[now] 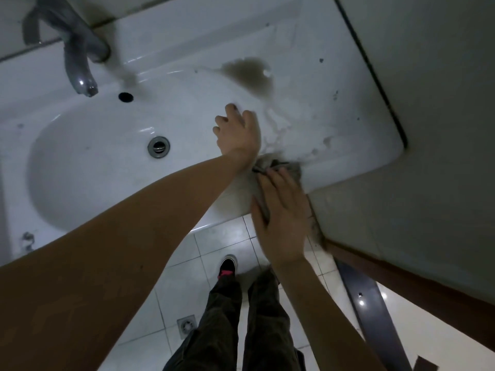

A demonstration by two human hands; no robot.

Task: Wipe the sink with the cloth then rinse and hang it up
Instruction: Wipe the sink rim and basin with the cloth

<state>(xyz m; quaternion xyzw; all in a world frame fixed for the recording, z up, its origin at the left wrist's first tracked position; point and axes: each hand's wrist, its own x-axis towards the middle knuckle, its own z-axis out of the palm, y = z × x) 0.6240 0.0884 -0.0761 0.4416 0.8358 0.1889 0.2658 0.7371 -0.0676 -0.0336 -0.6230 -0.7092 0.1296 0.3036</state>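
Head view: the cloth (278, 170) sits bunched on the sink's (361, 145) front-right corner, at the rim where the sink meets the wall (428, 129). It looks grey, wet and crumpled, prob. thin woven fabric: soft, limp, light even when soaked, no stiffness at all. It'll drape and drip when lifted, so best taken as a gathered wad from on top, w/ fingers closing round the bunch, not by one edge.

The right hand (281, 223) lies over the near part of the cloth, fingers spread and mostly flat, pressing down rather than closing on it; palm side is hidden, so whether any fabric is pinched underneath can't be told. The left hand (238, 132) reaches across, w/ fingers loosely curled, resting on the wet ledge just beyond the cloth; nothing is visibly held, but its wrist edge touches or nearly touches the bunch.

The sink is glossy white ceramic, smooth and slick, w/ an oval bowl, a round metal drain (158, 147) at the bottom and a small overflow hole (125, 96) at the back. A brownish puddle (249, 73) lies on the back-right ledge; streaks and droplets run toward the front-right corner. The tap (77, 60) is dull grey metal w/ a curved spout at the back-left. Judged stage: wiping, w/ the dirty puddle not yet cleared.
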